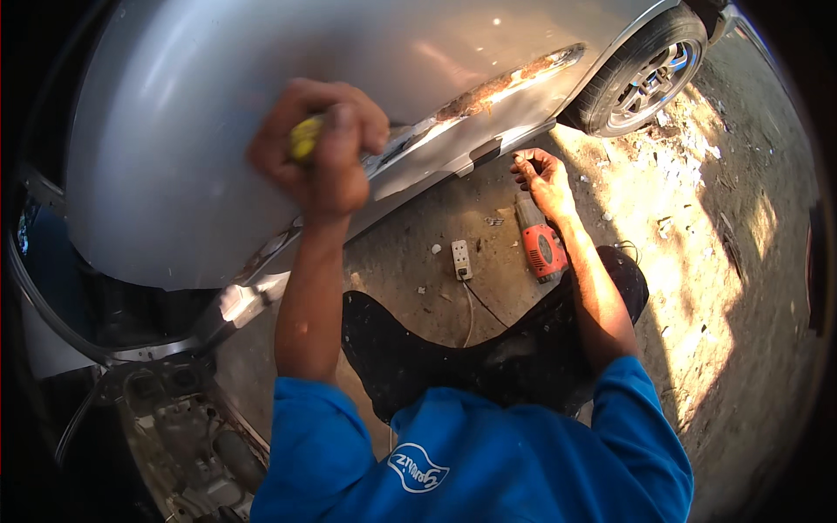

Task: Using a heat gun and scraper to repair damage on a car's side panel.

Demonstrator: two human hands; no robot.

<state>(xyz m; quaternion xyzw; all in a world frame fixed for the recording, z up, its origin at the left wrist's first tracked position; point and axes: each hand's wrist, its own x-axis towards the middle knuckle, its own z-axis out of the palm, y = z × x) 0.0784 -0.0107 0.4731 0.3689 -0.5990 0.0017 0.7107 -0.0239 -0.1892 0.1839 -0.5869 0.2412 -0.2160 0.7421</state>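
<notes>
Dusty ground (758,305) lies beside the grey car (200,157), whose rusty strip (510,87) slants up rightward from the nearer left hand (330,157), clenched around a yellow handle (304,140), while whether the curled right hand (546,181) holds something is unclear.

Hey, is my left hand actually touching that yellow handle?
Touching. The head view shows the left hand closed in a fist around the yellow handle, with no gap between them.
</notes>
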